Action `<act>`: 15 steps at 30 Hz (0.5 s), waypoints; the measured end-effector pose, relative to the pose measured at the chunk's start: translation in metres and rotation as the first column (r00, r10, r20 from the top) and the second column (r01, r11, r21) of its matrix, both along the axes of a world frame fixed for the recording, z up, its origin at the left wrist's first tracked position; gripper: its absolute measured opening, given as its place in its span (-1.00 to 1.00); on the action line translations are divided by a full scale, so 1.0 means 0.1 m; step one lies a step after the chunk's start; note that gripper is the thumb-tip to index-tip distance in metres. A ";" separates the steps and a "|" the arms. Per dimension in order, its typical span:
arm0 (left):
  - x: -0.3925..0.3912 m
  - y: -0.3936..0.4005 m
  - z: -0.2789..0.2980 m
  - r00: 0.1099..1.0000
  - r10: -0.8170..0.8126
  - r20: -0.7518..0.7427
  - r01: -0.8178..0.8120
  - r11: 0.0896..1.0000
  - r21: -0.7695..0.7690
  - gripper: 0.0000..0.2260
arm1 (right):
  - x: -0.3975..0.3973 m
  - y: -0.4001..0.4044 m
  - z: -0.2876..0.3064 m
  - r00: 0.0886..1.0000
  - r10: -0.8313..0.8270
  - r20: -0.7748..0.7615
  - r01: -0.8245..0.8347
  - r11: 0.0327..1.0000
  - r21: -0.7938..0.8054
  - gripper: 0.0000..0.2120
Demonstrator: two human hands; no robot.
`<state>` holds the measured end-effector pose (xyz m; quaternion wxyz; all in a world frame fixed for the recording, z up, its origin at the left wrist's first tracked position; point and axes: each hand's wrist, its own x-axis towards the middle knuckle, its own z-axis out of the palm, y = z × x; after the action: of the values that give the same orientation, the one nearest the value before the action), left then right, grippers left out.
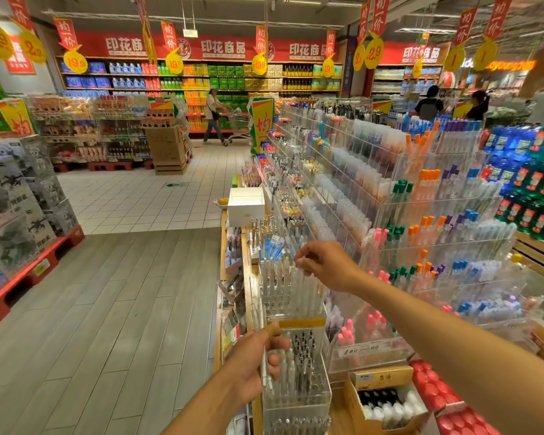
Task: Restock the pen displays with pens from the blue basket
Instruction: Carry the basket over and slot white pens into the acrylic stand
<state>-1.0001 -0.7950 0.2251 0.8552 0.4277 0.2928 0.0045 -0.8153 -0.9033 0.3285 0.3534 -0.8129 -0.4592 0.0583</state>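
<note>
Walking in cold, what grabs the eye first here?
The tiered clear acrylic pen display at right, crammed with colourful pens. In front of it, the right hand pinches a clear pen over a holder, while the left hand grips more. Red price banners hang overhead.

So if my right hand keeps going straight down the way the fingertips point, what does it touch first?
Most likely the tops of the clear pens standing in the clear display box right under the right hand. Depth is hard to judge from this single view.
</note>
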 end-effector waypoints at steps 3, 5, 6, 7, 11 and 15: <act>0.00 0.00 0.05 0.999 -0.020 0.030 0.019 1.000 0.006 -0.63 | 0.00 0.01 -0.01 0.999 0.002 0.053 0.001 0.999 -0.052 -0.94; 0.00 -0.01 0.06 0.999 -0.011 0.039 0.011 1.000 0.010 -0.64 | -0.01 0.01 -0.02 0.992 0.021 0.123 -0.006 0.992 -0.125 -0.90; 0.00 -0.01 0.06 0.999 -0.004 0.039 0.004 1.000 0.012 -0.67 | -0.03 0.02 -0.03 0.988 0.031 0.152 -0.008 0.988 -0.153 -0.90; 0.00 0.00 0.06 0.999 0.001 0.038 -0.002 1.000 0.013 -0.68 | -0.05 0.02 -0.04 0.983 0.043 0.177 -0.011 0.984 -0.176 -0.90; 0.00 -0.02 0.06 0.998 0.017 0.054 -0.018 1.000 0.013 -0.63 | -0.10 0.06 -0.05 0.961 0.093 0.259 -0.028 0.969 -0.245 -0.88; -0.01 -0.05 0.08 0.996 -0.002 0.091 -0.008 0.994 0.111 -0.71 | -0.12 0.08 -0.02 0.927 0.098 0.361 -0.002 0.967 -0.256 -0.84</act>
<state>-1.0008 -0.7996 0.2335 0.8424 0.4737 0.2533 0.0416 -0.8275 -0.8951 0.3263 0.1529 -0.8353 -0.5273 -0.0296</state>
